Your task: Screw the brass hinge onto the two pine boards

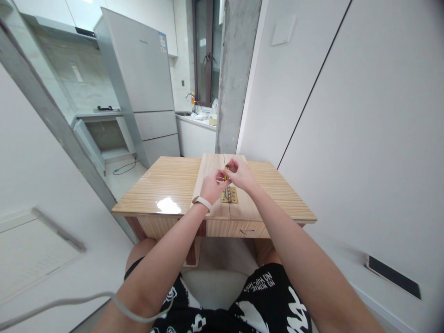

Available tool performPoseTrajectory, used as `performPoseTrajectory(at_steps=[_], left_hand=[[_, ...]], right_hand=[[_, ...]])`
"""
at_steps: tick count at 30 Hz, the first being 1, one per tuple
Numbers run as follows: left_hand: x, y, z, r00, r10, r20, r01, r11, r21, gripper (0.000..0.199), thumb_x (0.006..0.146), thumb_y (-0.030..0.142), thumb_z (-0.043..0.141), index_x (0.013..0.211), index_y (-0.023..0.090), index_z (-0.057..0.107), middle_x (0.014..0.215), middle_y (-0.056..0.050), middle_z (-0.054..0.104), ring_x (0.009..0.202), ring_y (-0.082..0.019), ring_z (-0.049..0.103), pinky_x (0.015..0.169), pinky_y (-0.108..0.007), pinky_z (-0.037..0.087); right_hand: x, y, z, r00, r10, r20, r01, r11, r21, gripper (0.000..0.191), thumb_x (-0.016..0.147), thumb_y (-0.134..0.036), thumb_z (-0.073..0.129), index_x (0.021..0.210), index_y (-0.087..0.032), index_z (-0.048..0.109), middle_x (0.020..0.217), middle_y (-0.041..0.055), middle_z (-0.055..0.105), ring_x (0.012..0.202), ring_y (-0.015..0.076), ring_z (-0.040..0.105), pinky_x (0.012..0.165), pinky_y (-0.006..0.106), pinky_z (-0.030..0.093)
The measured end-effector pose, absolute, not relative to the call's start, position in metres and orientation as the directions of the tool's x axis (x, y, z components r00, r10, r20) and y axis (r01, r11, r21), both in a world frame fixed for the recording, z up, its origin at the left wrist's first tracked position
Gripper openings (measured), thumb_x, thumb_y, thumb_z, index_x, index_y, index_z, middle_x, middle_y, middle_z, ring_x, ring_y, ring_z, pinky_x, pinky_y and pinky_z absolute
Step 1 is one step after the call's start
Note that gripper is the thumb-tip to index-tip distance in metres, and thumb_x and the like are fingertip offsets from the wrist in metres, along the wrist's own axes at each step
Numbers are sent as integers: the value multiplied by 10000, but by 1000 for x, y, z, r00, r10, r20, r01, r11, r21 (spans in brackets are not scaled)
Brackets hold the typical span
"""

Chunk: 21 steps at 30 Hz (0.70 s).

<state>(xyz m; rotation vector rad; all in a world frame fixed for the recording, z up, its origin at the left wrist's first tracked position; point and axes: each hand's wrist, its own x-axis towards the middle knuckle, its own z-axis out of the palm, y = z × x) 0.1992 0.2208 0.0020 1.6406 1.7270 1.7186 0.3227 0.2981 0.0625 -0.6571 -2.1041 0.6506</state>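
My right hand (242,175) has its fingers closed around the yellow and black handle of a small screwdriver (226,172), which stands roughly upright. Close against it, my left hand (212,186) is pinched at the same screwdriver from the left, lower down. Just below the fingertips lies a brass hinge (229,196), spanning the seam between two pale wooden boards. The left board (217,211) and the right board (244,212) rest side by side on the table. My fingers hide the screwdriver's tip, and any screw under it is too small to make out.
The wooden table (149,185) has a drawer (239,229) facing me, above my knees. A white wall (347,138) rises close on the right. A cable (86,298) crosses in front at the lower left. A fridge (145,69) and a sink counter (197,134) stand beyond.
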Motion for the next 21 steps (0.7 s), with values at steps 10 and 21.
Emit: performPoseTrajectory(at_steps=[10, 21], left_hand=[[206, 218, 8, -387, 740, 550, 600, -251, 760, 180, 811, 164, 743, 981, 188, 689, 891, -57, 770, 803, -179, 725, 731, -271, 549], [203, 211, 14, -383, 744, 548, 622, -231, 748, 165, 895, 347, 714, 879, 183, 712, 834, -65, 771, 779, -202, 722, 720, -302, 533]], right_hand=[[316, 283, 63, -429, 673, 602, 382, 739, -555, 319, 790, -414, 728, 769, -250, 455, 710, -29, 577, 673, 181, 542, 628, 305, 369], [321, 294, 55, -492, 665, 562, 211, 717, -664, 274, 766, -414, 774, 902, -226, 627, 850, 4, 684, 790, 182, 634, 707, 315, 494]])
